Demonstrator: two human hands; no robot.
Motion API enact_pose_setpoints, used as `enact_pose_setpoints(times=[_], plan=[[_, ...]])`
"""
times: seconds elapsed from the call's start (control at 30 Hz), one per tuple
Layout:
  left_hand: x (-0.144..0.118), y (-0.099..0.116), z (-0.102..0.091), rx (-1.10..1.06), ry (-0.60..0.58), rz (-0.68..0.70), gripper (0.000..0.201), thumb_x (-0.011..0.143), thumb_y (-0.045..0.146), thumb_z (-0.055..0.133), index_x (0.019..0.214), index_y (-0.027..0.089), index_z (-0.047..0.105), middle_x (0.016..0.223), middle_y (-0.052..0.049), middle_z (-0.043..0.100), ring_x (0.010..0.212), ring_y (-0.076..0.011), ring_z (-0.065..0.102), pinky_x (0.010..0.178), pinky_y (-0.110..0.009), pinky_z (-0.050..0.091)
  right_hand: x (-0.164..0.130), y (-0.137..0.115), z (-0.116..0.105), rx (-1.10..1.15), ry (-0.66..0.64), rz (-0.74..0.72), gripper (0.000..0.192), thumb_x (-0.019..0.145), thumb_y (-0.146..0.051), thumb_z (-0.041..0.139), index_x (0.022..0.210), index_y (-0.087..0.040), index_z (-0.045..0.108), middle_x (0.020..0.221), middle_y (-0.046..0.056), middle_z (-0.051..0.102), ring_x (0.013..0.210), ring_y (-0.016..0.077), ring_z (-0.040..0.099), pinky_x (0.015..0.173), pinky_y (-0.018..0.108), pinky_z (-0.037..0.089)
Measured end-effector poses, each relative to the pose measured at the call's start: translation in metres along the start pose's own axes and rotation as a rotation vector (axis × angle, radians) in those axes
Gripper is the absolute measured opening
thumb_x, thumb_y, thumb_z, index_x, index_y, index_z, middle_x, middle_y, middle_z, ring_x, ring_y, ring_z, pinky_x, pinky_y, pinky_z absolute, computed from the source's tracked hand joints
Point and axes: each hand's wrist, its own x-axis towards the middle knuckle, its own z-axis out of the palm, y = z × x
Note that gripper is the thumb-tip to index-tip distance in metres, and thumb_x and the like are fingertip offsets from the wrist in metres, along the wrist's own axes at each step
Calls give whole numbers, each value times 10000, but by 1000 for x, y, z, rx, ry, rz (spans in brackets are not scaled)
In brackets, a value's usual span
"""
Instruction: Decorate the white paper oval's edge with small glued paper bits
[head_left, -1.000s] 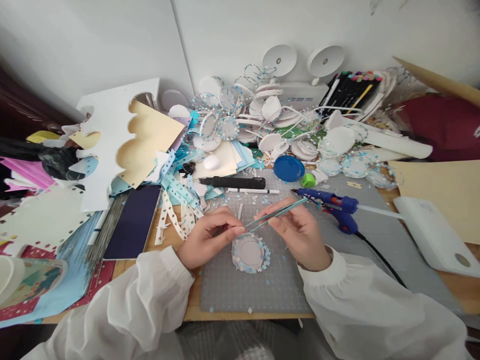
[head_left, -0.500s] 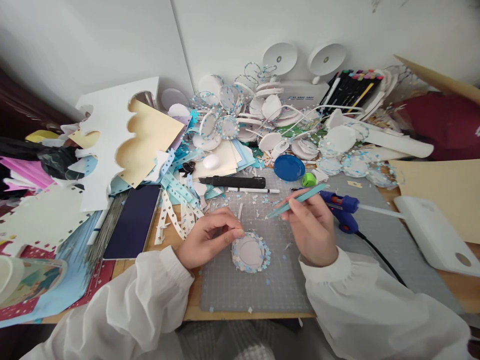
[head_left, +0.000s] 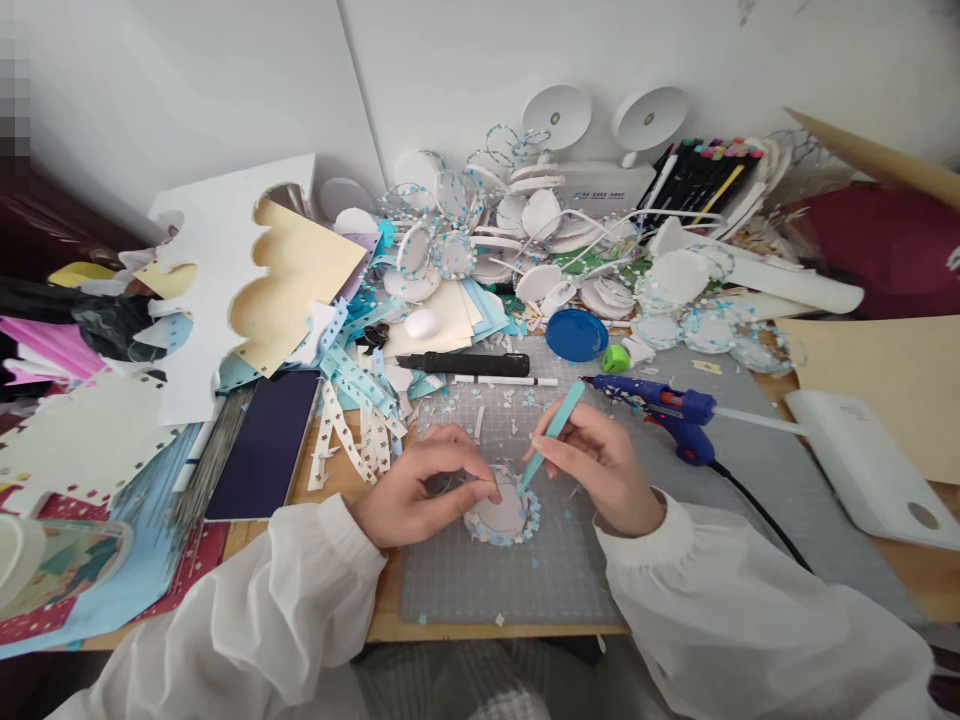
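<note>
**Tweezers at the rim of a paper disc**

The paper disc (head_left: pixel 504 512) lies flat on the grey cutting mat (head_left: pixel 517 585), near the table's front edge. It looks light, thin and easily creased, its glued confetti rim fragile; best held by pressing its bare edge. The left hand (head_left: pixel 424 497) pins its left edge with fingertips. The right hand (head_left: pixel 600 465) grips teal tweezers (head_left: pixel 553 432), tips on the upper rim. A blue glue gun (head_left: pixel 664 410) lies just right.
</note>
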Motion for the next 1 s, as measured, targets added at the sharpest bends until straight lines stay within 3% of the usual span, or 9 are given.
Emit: enact_pose_setpoints(times=[0.3, 0.47, 0.6, 0.8, 1.0], plan=[[-1, -3, 1, -140, -20, -103, 220, 931, 255, 543, 798, 142, 678, 745, -71, 675, 770, -165, 556, 769, -288, 433, 1, 4, 0, -18, 7, -46, 98, 843, -293, 639, 810, -205, 610, 711, 7, 611, 555, 115, 539, 509, 257, 450], [-2, -4, 0, -155, -25, -114, 216, 935, 250, 534, 790, 142, 652, 734, -64, 651, 789, -169, 542, 784, -296, 420, 8, 7, -3, 100, 263, -99, 80, 853, -300, 627, 859, -222, 611, 776, 5, 598, 589, 112, 518, 530, 260, 435], [-2, -5, -2, -125, -8, -114, 186, 927, 241, 542, 809, 147, 652, 775, -71, 642, 839, -185, 543, 813, -319, 412, 13, 9, -5, -53, 435, -144, 100, 822, -291, 662, 895, -233, 624, 780, 4, 580, 661, 132, 541, 583, 268, 467], [0, -1, -5, -143, 80, -107, 146, 899, 226, 583, 804, 152, 666, 1008, -92, 616, 974, -204, 558, 916, -344, 381, 13, 14, -7, -346, 454, -263, 99, 781, -246, 701, 827, -224, 616, 841, 30, 635, 807, 185, 628, 720, 330, 520], [-1, -4, -4, -349, 193, -176, 189, 912, 255, 568, 779, 168, 670, 966, -61, 611, 939, -174, 559, 868, -286, 406, 13, 21, -7, -586, 360, -314, 40, 798, -209, 676, 801, -216, 637, 808, 32, 687, 810, 198, 661, 739, 336, 510]])
